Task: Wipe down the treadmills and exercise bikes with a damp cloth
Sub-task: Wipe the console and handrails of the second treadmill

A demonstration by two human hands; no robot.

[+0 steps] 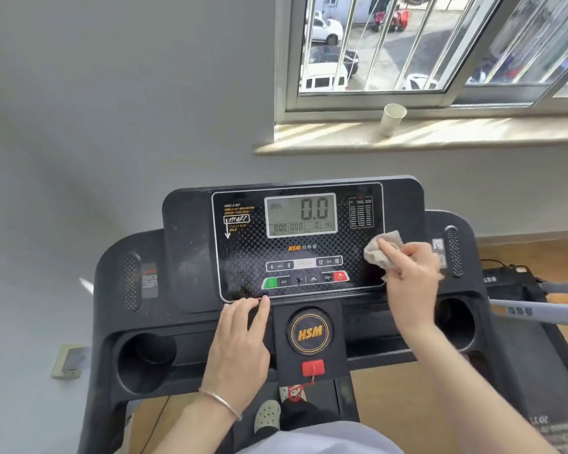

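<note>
- Big black treadmill [191,250], zeros showing on the screen [300,214] — risk of the belt starting by mistake and tipping the person over.
- Flat panel [240,257] full of keys: danger of water from a too-wet cloth running into the cracks and hurting the parts inside.
- Then the right hand [410,276]: pinches the bunched beige cloth [382,252] and presses it on the right side of the panel, just beside the screen; could slip down onto the red button [340,276] or across to the green button [271,283] and push one.
- Then the left hand [240,342]: lies flat, fingers straight and side by side, tips touching the bottom edge of the panel, holding nothing; could bump the keys just above.
- Little red safety key [313,367] under the round badge: could pop out after a knock from a wrist.
- Belt almost all hidden under the panel and the body; second treadmill [522,311] on the right cut off by the edge.
- Part of the cloth tucked under the fingers — no way of telling its wetness.
- Tiny words in the small chart [360,213] and on the keys: too small to read.
</note>
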